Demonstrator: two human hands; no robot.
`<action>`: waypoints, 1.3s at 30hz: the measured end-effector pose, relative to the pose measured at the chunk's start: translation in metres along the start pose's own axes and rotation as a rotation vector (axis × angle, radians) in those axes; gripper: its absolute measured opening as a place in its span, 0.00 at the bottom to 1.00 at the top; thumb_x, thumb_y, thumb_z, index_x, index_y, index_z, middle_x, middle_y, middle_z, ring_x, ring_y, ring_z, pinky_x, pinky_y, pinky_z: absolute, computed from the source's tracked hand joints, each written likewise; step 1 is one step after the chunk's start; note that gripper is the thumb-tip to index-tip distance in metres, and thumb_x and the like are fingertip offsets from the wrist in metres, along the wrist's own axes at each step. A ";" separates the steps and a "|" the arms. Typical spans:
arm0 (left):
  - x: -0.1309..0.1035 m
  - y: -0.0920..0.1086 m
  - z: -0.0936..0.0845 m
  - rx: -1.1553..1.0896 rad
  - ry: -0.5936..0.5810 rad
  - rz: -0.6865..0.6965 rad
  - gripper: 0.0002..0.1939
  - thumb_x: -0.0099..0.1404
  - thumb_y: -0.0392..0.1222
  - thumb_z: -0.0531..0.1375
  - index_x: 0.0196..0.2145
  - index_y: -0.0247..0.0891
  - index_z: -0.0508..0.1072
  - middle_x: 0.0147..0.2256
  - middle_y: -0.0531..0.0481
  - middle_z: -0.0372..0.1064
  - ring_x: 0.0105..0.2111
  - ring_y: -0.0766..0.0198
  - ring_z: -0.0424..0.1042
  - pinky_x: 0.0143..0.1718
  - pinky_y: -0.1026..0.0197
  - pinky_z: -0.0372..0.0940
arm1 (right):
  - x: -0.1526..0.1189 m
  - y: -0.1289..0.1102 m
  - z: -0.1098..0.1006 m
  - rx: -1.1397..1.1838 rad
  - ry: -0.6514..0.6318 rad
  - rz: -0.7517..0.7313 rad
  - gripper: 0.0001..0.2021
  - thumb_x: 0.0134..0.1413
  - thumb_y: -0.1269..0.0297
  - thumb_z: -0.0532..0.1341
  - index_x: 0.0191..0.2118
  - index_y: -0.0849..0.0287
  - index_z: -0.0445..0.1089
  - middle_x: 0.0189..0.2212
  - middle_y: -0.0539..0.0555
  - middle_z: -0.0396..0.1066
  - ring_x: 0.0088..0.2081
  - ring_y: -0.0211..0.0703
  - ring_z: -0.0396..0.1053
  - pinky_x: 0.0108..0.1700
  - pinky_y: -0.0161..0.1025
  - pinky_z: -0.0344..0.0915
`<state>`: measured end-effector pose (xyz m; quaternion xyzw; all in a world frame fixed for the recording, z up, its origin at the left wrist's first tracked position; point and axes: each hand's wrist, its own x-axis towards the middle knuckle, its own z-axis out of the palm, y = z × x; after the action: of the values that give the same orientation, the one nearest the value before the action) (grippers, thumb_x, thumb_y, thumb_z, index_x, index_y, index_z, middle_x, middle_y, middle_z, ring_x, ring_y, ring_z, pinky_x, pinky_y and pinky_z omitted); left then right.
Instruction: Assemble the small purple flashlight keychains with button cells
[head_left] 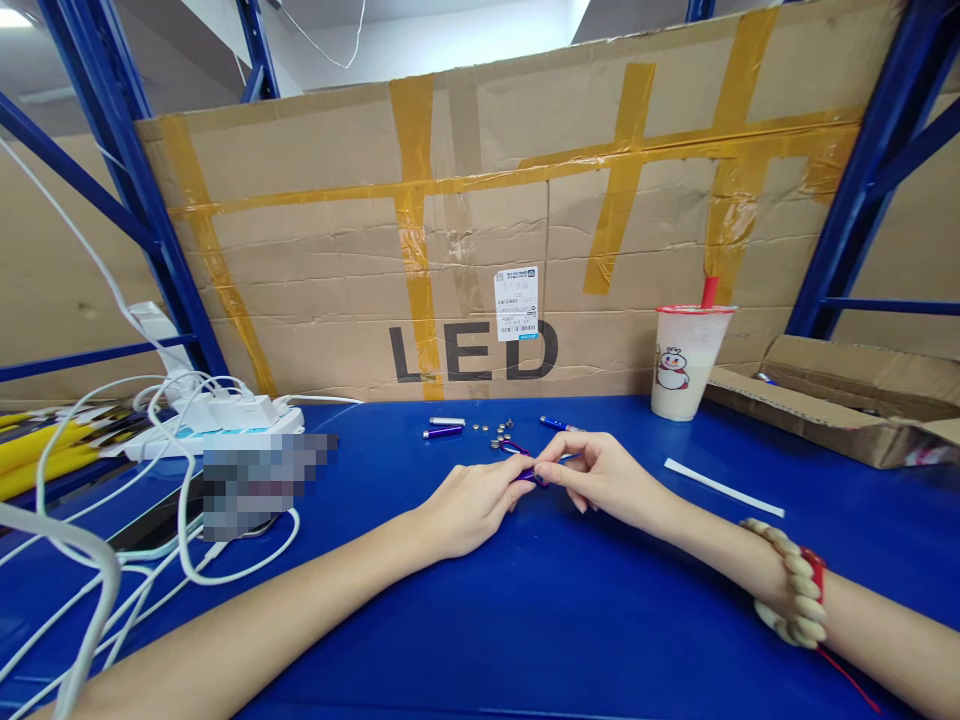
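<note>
Over the middle of the blue table, my left hand (472, 505) is closed, its fingertips gripping a small purple tube (528, 475) that looks like a mini penlight. My right hand (600, 470) pinches the right end of the same tube with thumb and forefinger; the fingers hide most of it. Just beyond the fingertips lie several button cells (501, 433), some bunched together. A purple penlight-like tube (442, 433) and a silver one (448, 421) rest left of the cells. To their right is a blue one (553, 424).
A white power strip (247, 412) with tangled white cables and a phone (161, 515) take up the left side. At right are a drink cup (686, 370) with a red straw, a white strip (724, 487) and an open cardboard tray (825, 420). A cardboard sheet (330, 260) walls the back.
</note>
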<state>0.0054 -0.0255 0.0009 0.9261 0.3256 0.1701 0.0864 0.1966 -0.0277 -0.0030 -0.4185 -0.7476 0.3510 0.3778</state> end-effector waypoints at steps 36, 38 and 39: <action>0.000 -0.002 0.001 0.024 -0.024 0.018 0.11 0.68 0.46 0.41 0.41 0.41 0.59 0.34 0.53 0.68 0.31 0.66 0.68 0.29 0.66 0.58 | 0.001 0.000 -0.001 0.028 -0.008 0.026 0.17 0.43 0.52 0.62 0.28 0.63 0.67 0.24 0.51 0.68 0.14 0.25 0.57 0.15 0.28 0.50; 0.000 -0.002 0.002 0.027 -0.022 0.024 0.12 0.69 0.46 0.41 0.42 0.41 0.59 0.34 0.53 0.68 0.31 0.66 0.68 0.29 0.66 0.58 | 0.000 0.000 -0.001 0.030 -0.009 0.026 0.17 0.43 0.52 0.62 0.28 0.64 0.67 0.24 0.50 0.68 0.14 0.25 0.57 0.15 0.27 0.50; 0.000 -0.002 0.002 0.029 -0.021 0.026 0.12 0.69 0.46 0.41 0.42 0.41 0.59 0.34 0.53 0.68 0.31 0.66 0.68 0.30 0.66 0.58 | 0.000 0.000 -0.001 0.032 -0.008 0.027 0.17 0.43 0.52 0.62 0.28 0.64 0.67 0.24 0.50 0.68 0.14 0.25 0.57 0.15 0.27 0.51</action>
<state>0.0048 -0.0240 -0.0013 0.9332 0.3151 0.1565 0.0740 0.1974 -0.0272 -0.0023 -0.4211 -0.7377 0.3696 0.3767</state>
